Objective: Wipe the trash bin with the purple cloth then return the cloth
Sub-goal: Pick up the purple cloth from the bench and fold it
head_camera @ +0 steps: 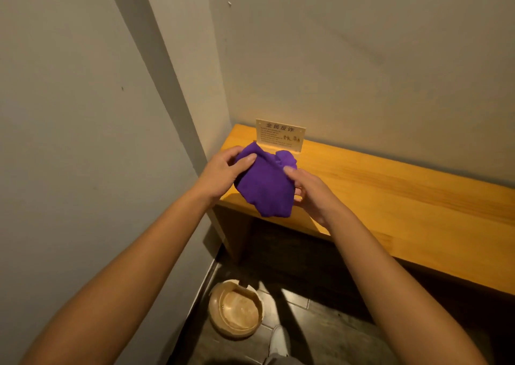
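Gripping purple cloth [266,182] over shelf [390,186] corner edge, left hand [223,173], right hand [309,194].

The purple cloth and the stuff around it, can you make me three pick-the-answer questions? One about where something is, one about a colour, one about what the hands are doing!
1. Where is the trash bin?
A. On the wooden shelf
B. On the dark floor below the shelf, near the wall
C. Hanging on the wall

2. What colour is the wooden shelf?
A. Yellow-orange
B. Blue
C. White

3. What is happening with the purple cloth?
A. It lies flat on the floor
B. It is stuffed inside the bin
C. Both hands hold it bunched up over the shelf's corner

Answers:
1. B, the round tan bin sits low on the floor tiles under the shelf.
2. A, the wood glows yellow-orange behind the small sign.
3. C, the left hand and the right hand each have a grip on the crumpled cloth.
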